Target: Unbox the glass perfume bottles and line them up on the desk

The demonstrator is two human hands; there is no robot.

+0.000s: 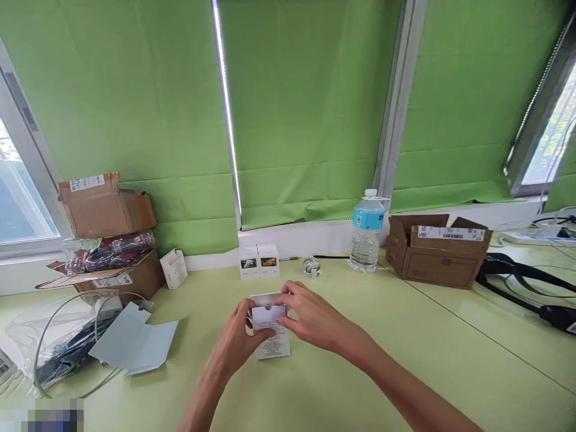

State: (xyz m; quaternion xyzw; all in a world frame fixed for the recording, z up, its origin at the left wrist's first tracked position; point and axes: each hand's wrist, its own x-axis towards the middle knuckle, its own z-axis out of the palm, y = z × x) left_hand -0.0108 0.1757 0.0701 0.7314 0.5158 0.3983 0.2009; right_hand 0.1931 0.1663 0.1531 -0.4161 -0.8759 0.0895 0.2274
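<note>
A small white box [269,321] with its top flap raised is between my two hands, near the middle of the table. My left hand [240,336] grips its left side, the thumb across the front. At its upper right, my right hand [303,312] pinches the flap and top edge with thumb and fingers. Below and partly behind the box is a white printed surface [278,347]; whether it is a sheet or part of the box, I cannot tell. Two white boxes with flower pictures [260,263] stand behind, beside a small clear glass object [311,265].
A large water bottle [365,234] and an open cardboard box [443,255] stand at the back right, with black straps [517,276] beyond. At left are stacked cartons [108,210], an open white box [173,269], folded pale paper [135,341], cables and a plastic bag.
</note>
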